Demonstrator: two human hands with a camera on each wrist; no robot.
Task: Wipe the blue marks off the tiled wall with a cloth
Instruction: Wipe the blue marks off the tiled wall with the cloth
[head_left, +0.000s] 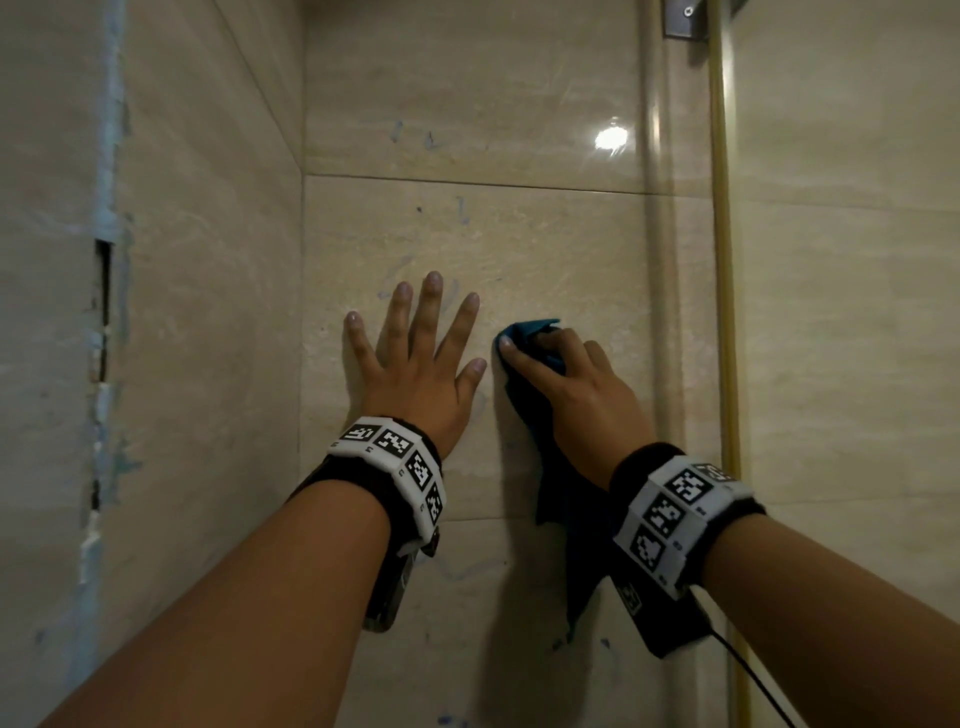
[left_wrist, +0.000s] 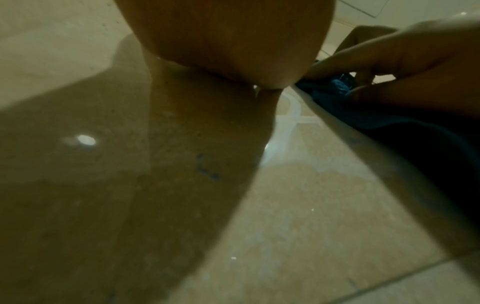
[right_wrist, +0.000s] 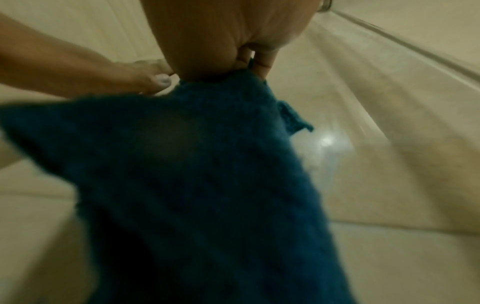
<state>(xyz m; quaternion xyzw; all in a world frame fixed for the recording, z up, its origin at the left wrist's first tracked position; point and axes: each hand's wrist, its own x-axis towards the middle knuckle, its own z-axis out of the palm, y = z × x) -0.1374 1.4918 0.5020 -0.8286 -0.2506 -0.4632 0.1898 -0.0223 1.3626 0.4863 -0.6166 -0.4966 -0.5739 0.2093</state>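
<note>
My left hand (head_left: 415, 353) lies flat on the beige tiled wall (head_left: 545, 249) with its fingers spread. Just to its right, my right hand (head_left: 566, 379) grips a bunched blue cloth (head_left: 535, 332) against the tile; the cloth's tail hangs down under my wrist (head_left: 576, 545). Faint blue marks (head_left: 428, 139) sit on the tile above both hands, with another (head_left: 461, 210) lower down. Pale blue smears (head_left: 395, 270) show around my left fingertips. In the left wrist view a blue squiggle (left_wrist: 206, 168) lies below my palm (left_wrist: 228, 41). The right wrist view is filled by the cloth (right_wrist: 194, 185).
A side wall (head_left: 197, 260) meets the tiled wall at a corner on the left, with a chipped edge (head_left: 104, 312) beside it. A rounded beige column (head_left: 660, 260) and a brass strip (head_left: 724, 260) run down the right. More blue marks (head_left: 602, 644) sit low on the wall.
</note>
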